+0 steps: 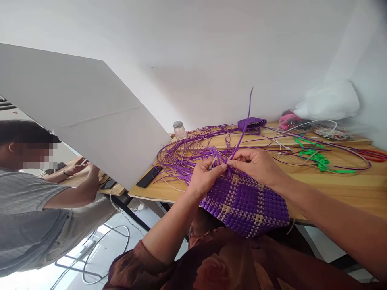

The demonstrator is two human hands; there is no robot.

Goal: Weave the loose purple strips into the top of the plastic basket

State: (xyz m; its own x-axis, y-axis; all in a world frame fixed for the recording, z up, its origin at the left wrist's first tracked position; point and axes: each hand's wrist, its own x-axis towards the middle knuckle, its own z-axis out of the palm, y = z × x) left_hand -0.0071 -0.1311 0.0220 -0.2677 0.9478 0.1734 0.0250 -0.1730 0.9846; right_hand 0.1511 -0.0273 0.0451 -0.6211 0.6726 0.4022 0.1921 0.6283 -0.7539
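A woven purple and cream basket (244, 205) rests tilted on my lap against the table's front edge. Its upper rim carries loose purple strands (178, 153) that fan away over the table to the left and back. My left hand (207, 175) is closed on the rim, thumb and fingers pinching the weave and the strands there. Close beside it, my right hand (254, 163) pinches a purple cord (242, 139), whose free end sticks up above the hands. The exact spot where the cord meets the rim is partly hidden by my fingers.
On the wooden table (356, 189) lie a black phone (149, 176), a glass jar (179, 130), a small purple woven piece (252, 123), green strips (317, 158), red-handled tool (371, 154) and a white plastic bag (331, 100). Left, beyond a white partition (75, 92), a person (36, 201) sits working.
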